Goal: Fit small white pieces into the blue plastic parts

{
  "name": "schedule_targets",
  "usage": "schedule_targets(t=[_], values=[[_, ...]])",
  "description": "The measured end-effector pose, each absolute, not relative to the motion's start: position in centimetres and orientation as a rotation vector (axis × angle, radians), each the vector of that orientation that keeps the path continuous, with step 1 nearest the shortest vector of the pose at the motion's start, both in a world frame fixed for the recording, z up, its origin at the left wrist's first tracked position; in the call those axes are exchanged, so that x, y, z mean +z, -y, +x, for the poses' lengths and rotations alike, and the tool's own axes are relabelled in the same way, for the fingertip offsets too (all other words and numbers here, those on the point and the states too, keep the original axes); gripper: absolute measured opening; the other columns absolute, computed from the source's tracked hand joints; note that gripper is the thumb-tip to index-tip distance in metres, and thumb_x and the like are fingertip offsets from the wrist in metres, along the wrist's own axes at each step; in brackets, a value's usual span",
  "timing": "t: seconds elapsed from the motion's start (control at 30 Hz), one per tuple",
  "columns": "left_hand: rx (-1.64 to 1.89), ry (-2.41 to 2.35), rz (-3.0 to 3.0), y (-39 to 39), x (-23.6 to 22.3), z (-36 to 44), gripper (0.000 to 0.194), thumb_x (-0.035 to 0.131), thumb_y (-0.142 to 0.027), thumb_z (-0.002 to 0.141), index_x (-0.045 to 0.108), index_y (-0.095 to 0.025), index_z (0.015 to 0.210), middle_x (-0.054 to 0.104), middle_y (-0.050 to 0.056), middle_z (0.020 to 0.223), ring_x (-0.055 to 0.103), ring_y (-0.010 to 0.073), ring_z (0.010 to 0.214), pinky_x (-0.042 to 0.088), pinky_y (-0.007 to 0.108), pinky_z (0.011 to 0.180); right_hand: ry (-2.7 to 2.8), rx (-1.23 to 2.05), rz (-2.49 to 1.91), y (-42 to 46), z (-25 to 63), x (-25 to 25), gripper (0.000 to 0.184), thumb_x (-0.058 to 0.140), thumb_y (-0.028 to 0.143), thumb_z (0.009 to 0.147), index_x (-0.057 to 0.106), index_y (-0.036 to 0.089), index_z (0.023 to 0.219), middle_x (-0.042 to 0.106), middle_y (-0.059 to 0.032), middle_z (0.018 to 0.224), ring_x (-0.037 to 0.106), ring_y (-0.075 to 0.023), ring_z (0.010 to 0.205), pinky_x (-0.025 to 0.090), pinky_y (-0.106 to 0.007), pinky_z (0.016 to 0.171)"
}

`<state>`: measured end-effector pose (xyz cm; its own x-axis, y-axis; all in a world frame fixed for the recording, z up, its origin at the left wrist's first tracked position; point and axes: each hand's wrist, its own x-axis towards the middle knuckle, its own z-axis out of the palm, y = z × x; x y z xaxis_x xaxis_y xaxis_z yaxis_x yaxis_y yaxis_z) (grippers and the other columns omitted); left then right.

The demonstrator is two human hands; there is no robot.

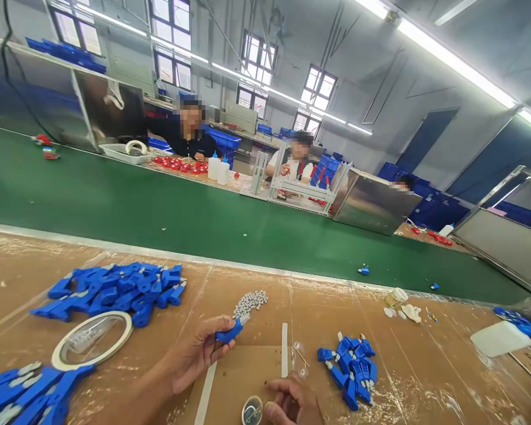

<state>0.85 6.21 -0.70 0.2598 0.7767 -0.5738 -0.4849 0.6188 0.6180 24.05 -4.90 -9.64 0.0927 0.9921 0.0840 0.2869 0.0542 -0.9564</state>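
- Near the front middle of the brown worktop (425,360), the right hand (294,401) is right by a small round cup (252,410). Its fingers are bent; I cannot tell if its grip holds anything.
- Near left, long blue parts (39,392) lie in a pile.
- A bit farther, the left hand (199,351) has its grip pinched on one blue piece (229,333) with a pale tip.
- Off to the right is a small blue pile (351,366).
- To the left, a pale ring (126,327) lies by a big blue heap (119,289).
- Just past the left hand sit little grey bits (250,302).
- Far off, a long green strip (203,218) goes across.
- Farthest, two people (190,141) sit near red pieces (181,165).
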Motion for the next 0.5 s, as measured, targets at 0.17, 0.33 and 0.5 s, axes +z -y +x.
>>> schedule_targets(t=[0.17, 0.33, 0.5], values=[[0.865, -0.988, 0.221, -4.9, -0.5, 1.2, 0.026, 0.06, 0.001, 0.091, 0.07, -0.011, 0.069, 0.074, 0.006, 0.06, 0.068, 0.0119, 0.047, 0.058, 0.017, 0.046, 1.455, 0.911, -1.435, 4.3, 23.4, -10.4, 0.049, 0.072, 0.07, 0.078, 0.086, 0.023, 0.081, 0.062, -0.0043, 0.069, 0.05, -0.016, 0.057, 0.037, -0.026, 0.052], [0.867, -0.978, 0.21, -4.0, 0.1, 0.9, 0.024, 0.062, 0.002, 0.089, 0.074, -0.008, 0.071, 0.075, 0.009, 0.065, 0.068, 0.0118, 0.05, 0.058, 0.016, 0.046, 1.628, 0.772, -1.404, 4.5, 23.4, -10.0, 0.043, 0.065, 0.062, 0.089, 0.085, 0.024, 0.081, 0.062, -0.0052, 0.071, 0.056, -0.0197, 0.061, 0.042, -0.029, 0.055], [0.836, -0.851, 0.284, -2.9, -0.8, 0.6, 0.008, 0.085, -0.008, 0.074, 0.078, -0.009, 0.073, 0.076, 0.01, 0.07, 0.069, 0.0141, 0.057, 0.061, 0.017, 0.052, 1.78, 0.724, -1.338, 4.5, 23.3, -9.8, 0.034, 0.062, 0.05, 0.094, 0.082, 0.024, 0.087, 0.065, -0.0053, 0.077, 0.059, -0.0185, 0.062, 0.043, -0.026, 0.052]])
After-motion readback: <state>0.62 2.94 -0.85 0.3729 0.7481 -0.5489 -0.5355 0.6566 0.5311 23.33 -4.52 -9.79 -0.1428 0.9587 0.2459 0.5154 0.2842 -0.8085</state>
